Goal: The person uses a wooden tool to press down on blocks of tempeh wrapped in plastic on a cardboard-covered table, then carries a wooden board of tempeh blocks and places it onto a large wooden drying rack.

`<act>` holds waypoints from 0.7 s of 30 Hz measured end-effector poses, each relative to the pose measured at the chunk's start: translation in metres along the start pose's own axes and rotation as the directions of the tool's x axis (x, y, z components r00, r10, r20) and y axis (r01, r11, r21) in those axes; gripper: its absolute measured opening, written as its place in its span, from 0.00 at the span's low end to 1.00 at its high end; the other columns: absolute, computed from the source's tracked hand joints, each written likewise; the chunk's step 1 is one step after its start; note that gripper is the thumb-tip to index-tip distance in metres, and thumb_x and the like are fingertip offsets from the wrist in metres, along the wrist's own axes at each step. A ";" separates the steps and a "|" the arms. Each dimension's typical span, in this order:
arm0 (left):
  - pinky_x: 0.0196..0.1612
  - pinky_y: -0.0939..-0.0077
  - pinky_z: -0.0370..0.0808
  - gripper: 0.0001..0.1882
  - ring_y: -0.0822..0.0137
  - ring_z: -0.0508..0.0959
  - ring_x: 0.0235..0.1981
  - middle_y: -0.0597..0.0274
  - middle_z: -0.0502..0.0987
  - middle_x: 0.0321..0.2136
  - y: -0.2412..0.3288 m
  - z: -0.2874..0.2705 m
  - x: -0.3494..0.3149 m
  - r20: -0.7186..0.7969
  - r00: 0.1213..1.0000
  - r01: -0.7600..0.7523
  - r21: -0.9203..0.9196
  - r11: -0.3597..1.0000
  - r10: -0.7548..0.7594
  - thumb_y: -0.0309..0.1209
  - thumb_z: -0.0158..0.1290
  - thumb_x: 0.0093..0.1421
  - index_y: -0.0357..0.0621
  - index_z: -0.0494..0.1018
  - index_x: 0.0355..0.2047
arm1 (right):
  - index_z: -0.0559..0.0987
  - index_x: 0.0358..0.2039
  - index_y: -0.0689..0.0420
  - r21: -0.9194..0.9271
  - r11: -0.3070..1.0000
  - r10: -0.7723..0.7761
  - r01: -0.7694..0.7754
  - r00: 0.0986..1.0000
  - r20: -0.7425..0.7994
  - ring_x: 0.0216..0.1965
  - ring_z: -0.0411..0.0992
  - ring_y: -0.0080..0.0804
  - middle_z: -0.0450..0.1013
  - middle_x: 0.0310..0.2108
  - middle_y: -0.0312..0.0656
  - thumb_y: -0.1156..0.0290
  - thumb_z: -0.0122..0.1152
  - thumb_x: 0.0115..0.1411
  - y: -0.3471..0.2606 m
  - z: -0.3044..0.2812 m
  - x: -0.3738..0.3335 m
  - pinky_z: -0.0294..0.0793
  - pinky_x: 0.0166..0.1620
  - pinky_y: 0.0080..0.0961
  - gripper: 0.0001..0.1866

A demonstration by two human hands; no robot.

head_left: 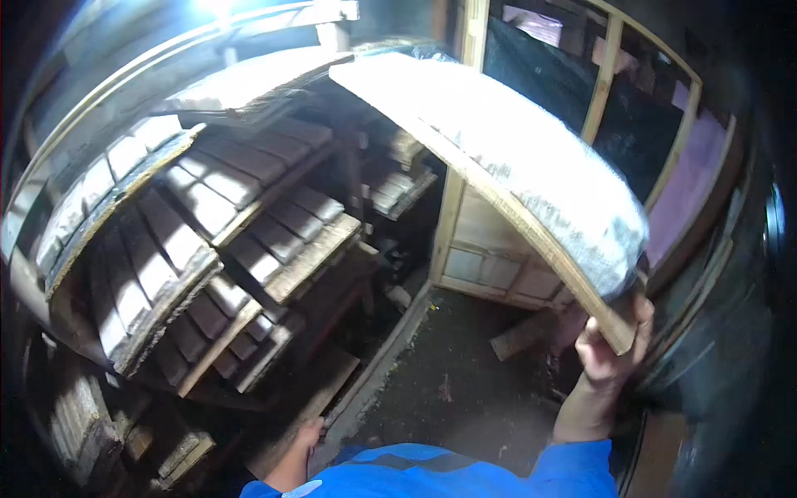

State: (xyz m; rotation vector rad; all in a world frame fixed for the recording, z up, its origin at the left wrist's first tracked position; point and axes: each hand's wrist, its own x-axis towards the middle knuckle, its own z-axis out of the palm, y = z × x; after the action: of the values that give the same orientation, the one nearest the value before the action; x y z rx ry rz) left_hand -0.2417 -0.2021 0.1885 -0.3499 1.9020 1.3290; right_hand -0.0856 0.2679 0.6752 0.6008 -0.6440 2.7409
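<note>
My right hand (613, 339), raised at the right, grips the near end of a long wooden board (531, 217). On the board lies a pale load (531, 141), washed out by glare and wrinkled like plastic sheeting near my hand. The board slants up and away to the left; its far end is beside the racks. Low in front of my body, my left hand (307, 433) is closed near a brown plank (336, 380). What it holds, if anything, I cannot make out.
At the left, racks carry boards of pale blocks (166, 241) in several tiers. A wooden-framed partition (610, 75) with dark sheeting stands at the far right. A raised concrete edge (382, 365) runs along the dark floor (448, 390). A loose piece of wood (516, 336) lies there.
</note>
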 end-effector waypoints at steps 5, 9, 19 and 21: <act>0.45 0.70 0.71 0.31 0.65 0.74 0.45 0.55 0.73 0.50 0.167 0.100 -0.053 0.249 0.863 -0.326 -0.391 0.861 0.440 0.53 0.43 0.66 0.44 0.63 0.60 | 0.68 0.55 0.61 -0.225 0.916 -0.396 0.331 0.827 -0.399 0.38 0.77 0.55 0.74 0.46 0.52 0.65 0.52 0.57 -0.012 -0.023 -0.111 0.83 0.29 0.52 0.25; 0.53 0.68 0.67 0.38 0.63 0.70 0.53 0.53 0.62 0.59 0.294 0.218 -0.153 0.492 0.580 -0.341 -0.578 0.741 0.650 0.58 0.36 0.66 0.45 0.51 0.66 | 0.56 0.63 0.58 -0.146 0.949 -0.312 0.278 0.892 -0.328 0.53 0.68 0.60 0.61 0.58 0.55 0.72 0.53 0.56 -0.040 -0.046 -0.213 0.80 0.39 0.61 0.34; 0.63 0.54 0.57 0.40 0.54 0.63 0.61 0.58 0.62 0.62 0.300 0.381 -0.192 0.609 0.568 0.160 -0.742 0.651 0.554 0.64 0.33 0.62 0.47 0.57 0.63 | 0.56 0.63 0.57 -0.275 0.922 -0.383 0.273 0.751 -0.538 0.49 0.70 0.63 0.61 0.57 0.57 0.73 0.57 0.51 -0.062 -0.076 -0.385 0.82 0.33 0.58 0.38; 0.62 0.53 0.58 0.40 0.54 0.63 0.61 0.58 0.63 0.61 0.280 0.390 -0.190 0.653 0.617 0.234 -0.686 0.689 0.440 0.65 0.36 0.62 0.48 0.59 0.62 | 0.56 0.63 0.57 -0.241 0.926 -0.376 0.289 0.693 -0.615 0.48 0.71 0.61 0.62 0.57 0.57 0.72 0.58 0.50 -0.059 -0.087 -0.408 0.83 0.32 0.56 0.39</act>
State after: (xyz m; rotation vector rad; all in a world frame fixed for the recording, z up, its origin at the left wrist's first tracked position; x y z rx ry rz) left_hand -0.1167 0.2224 0.4539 0.0273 0.5764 1.8887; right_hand 0.2647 0.2966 0.4424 -0.2710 -0.4585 2.2981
